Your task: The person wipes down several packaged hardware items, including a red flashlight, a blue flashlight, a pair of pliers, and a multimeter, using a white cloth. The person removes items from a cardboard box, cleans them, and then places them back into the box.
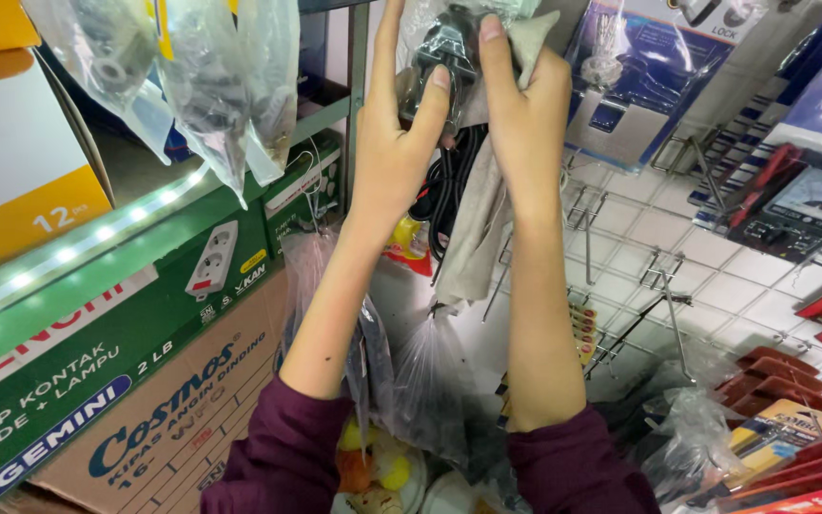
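Left hand (394,143) and right hand (525,124) raised, each grip pinching black plug (444,48); grey cloth (478,219) draped under right palm.

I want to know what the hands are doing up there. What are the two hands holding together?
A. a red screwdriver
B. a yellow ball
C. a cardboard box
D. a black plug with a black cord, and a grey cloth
D: the left hand and right hand both grip a black plug, its black cord hanging down beside a grey cloth.
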